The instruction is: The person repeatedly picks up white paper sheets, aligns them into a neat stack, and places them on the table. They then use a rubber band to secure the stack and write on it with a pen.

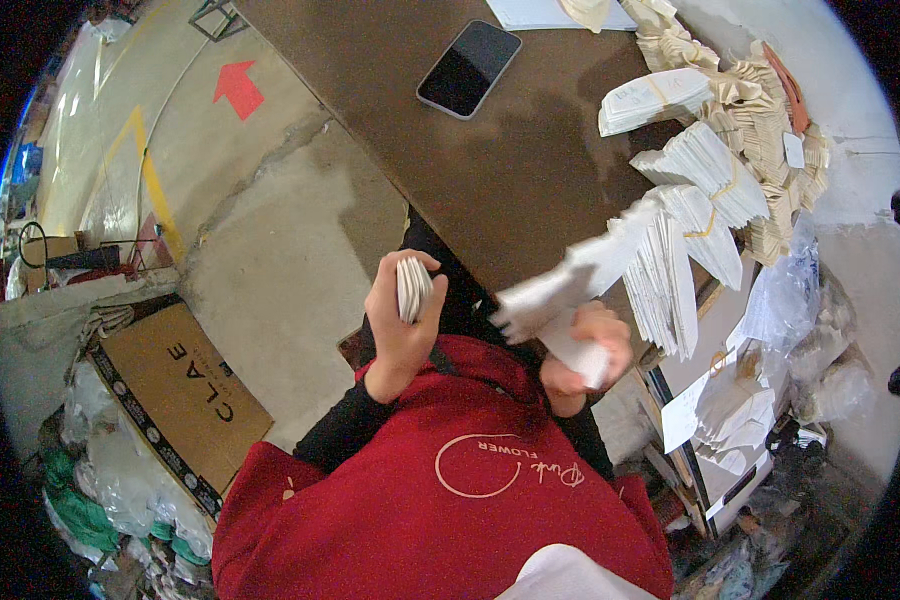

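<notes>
In my left hand [398, 335], raised over my lap, the fingers are closed around a small stack of white paper pieces [413, 290], seen edge-on. My right hand [598, 340] is closed on a white paper piece [582, 357], just off the table's near edge. A long white paper bundle [580, 270], smeared by motion, reaches past that hand over the table corner; whether the hand also holds it I cannot tell. Beside it lies a fanned stack of white papers [662, 285]. Farther along are banded white bundles [705, 175] and another white bundle [655, 100].
A phone [470, 70] lies on the brown table [400, 110]. Crumpled beige paper [760, 110] lines its right side. Clear plastic bags [820, 340] hang at the right. A cardboard box [185, 390] and plastic waste [110, 460] are on the left.
</notes>
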A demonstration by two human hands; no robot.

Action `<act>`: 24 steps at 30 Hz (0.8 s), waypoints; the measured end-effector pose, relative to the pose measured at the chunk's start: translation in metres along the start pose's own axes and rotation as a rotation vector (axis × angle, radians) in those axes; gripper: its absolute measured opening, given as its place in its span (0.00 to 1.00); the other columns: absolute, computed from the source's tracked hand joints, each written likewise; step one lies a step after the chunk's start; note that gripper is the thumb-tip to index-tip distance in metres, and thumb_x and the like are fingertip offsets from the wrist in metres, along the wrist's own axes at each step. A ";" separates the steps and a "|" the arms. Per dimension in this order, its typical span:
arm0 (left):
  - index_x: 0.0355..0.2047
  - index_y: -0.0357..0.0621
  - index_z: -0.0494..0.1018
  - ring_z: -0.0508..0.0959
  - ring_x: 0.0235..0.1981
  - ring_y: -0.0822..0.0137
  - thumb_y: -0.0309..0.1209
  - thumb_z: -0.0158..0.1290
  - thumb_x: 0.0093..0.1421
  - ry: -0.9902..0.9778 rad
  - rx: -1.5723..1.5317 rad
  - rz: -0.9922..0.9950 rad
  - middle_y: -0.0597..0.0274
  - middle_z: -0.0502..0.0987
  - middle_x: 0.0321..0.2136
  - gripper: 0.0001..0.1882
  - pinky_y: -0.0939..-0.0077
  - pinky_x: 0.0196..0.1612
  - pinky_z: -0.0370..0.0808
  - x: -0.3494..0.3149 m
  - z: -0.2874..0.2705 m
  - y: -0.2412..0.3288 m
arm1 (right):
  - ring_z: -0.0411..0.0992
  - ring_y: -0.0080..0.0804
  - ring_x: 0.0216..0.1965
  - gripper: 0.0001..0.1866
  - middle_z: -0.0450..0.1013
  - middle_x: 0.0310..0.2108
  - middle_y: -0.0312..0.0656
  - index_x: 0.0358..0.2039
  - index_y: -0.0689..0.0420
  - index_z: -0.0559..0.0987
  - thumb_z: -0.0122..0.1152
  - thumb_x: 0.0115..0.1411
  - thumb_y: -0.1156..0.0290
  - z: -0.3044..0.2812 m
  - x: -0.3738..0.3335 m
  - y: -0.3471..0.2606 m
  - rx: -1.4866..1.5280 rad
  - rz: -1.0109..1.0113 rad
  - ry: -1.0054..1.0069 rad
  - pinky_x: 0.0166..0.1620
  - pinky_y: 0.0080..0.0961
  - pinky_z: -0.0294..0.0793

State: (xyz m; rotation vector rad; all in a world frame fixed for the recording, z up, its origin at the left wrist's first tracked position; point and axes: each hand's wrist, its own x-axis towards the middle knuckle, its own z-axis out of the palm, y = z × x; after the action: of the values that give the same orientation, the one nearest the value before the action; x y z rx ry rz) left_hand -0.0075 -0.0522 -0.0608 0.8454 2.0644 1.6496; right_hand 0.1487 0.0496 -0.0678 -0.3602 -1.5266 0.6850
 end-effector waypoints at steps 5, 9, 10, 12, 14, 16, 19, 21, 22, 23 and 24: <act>0.42 0.43 0.71 0.77 0.39 0.56 0.26 0.64 0.49 -0.114 0.195 0.256 0.54 0.75 0.41 0.20 0.69 0.40 0.72 0.013 0.002 0.008 | 0.65 0.33 0.27 0.28 0.66 0.27 0.44 0.46 0.60 0.64 0.47 0.66 0.44 0.015 -0.022 0.029 -0.073 0.075 -0.131 0.31 0.33 0.67; 0.44 0.46 0.72 0.76 0.44 0.55 0.30 0.66 0.44 -0.235 0.489 0.304 0.61 0.76 0.48 0.25 0.64 0.45 0.72 0.024 0.022 -0.005 | 0.64 0.32 0.26 0.28 0.65 0.27 0.42 0.44 0.61 0.64 0.39 0.68 0.43 0.023 -0.019 0.033 -0.048 0.079 -0.201 0.31 0.32 0.66; 0.44 0.47 0.72 0.76 0.42 0.57 0.31 0.66 0.43 -0.219 0.504 0.285 0.64 0.76 0.48 0.26 0.65 0.44 0.71 0.024 0.025 -0.006 | 0.64 0.32 0.26 0.29 0.64 0.26 0.42 0.43 0.61 0.64 0.37 0.68 0.42 0.024 -0.018 0.032 -0.007 0.044 -0.127 0.30 0.32 0.66; 0.44 0.48 0.72 0.75 0.38 0.61 0.31 0.65 0.41 -0.185 0.546 0.220 0.70 0.76 0.48 0.27 0.66 0.40 0.69 0.023 0.030 -0.007 | 0.63 0.31 0.24 0.30 0.64 0.25 0.42 0.40 0.61 0.63 0.34 0.68 0.41 0.021 -0.017 0.028 0.058 -0.012 -0.037 0.29 0.31 0.65; 0.45 0.49 0.73 0.75 0.37 0.62 0.33 0.65 0.42 -0.168 0.556 0.197 0.72 0.76 0.47 0.27 0.66 0.40 0.69 0.020 0.032 -0.006 | 0.61 0.27 0.22 0.32 0.62 0.21 0.38 0.37 0.60 0.63 0.30 0.67 0.38 0.013 -0.015 0.023 -0.143 0.015 0.211 0.25 0.26 0.60; 0.45 0.49 0.73 0.75 0.36 0.61 0.33 0.65 0.42 -0.164 0.543 0.170 0.72 0.76 0.47 0.27 0.67 0.40 0.69 0.019 0.031 -0.004 | 0.61 0.28 0.23 0.33 0.63 0.23 0.37 0.38 0.59 0.63 0.34 0.65 0.35 -0.002 -0.007 0.013 0.045 0.041 0.363 0.25 0.27 0.61; 0.47 0.49 0.72 0.76 0.41 0.58 0.33 0.67 0.42 -0.197 0.540 0.127 0.68 0.76 0.49 0.29 0.64 0.44 0.71 0.019 0.032 -0.004 | 0.57 0.25 0.22 0.35 0.58 0.21 0.33 0.43 0.59 0.65 0.32 0.66 0.35 -0.018 0.020 -0.002 -0.130 0.143 0.442 0.24 0.24 0.57; 0.46 0.48 0.72 0.75 0.38 0.60 0.30 0.65 0.41 -0.173 0.567 0.185 0.71 0.75 0.49 0.28 0.66 0.42 0.69 0.019 0.033 -0.006 | 0.56 0.23 0.23 0.36 0.55 0.21 0.30 0.51 0.60 0.66 0.32 0.66 0.36 -0.042 0.056 -0.018 -0.468 0.073 0.647 0.26 0.24 0.56; 0.45 0.47 0.72 0.74 0.37 0.61 0.29 0.64 0.40 -0.164 0.581 0.211 0.72 0.75 0.49 0.28 0.67 0.41 0.68 0.018 0.033 -0.007 | 0.55 0.22 0.24 0.37 0.54 0.21 0.30 0.53 0.60 0.66 0.32 0.67 0.37 -0.058 0.076 -0.033 -0.327 0.094 0.754 0.28 0.24 0.56; 0.45 0.47 0.71 0.74 0.37 0.61 0.28 0.64 0.40 -0.177 0.591 0.212 0.72 0.75 0.49 0.28 0.67 0.41 0.69 0.017 0.033 -0.008 | 0.55 0.21 0.25 0.38 0.53 0.22 0.29 0.56 0.61 0.65 0.32 0.67 0.37 -0.069 0.093 -0.045 -0.222 0.113 0.792 0.29 0.24 0.57; 0.45 0.47 0.71 0.74 0.37 0.61 0.28 0.63 0.40 -0.188 0.597 0.223 0.72 0.75 0.50 0.28 0.67 0.41 0.69 0.018 0.032 -0.009 | 0.57 0.22 0.27 0.35 0.56 0.24 0.30 0.56 0.60 0.66 0.36 0.67 0.40 -0.074 0.103 -0.048 -0.258 0.169 0.655 0.32 0.24 0.59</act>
State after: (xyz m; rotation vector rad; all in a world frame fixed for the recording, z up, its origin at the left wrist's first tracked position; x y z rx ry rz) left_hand -0.0030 -0.0179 -0.0765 1.4017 2.4199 0.9843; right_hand 0.2203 0.0906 0.0397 -0.8287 -0.9602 0.4338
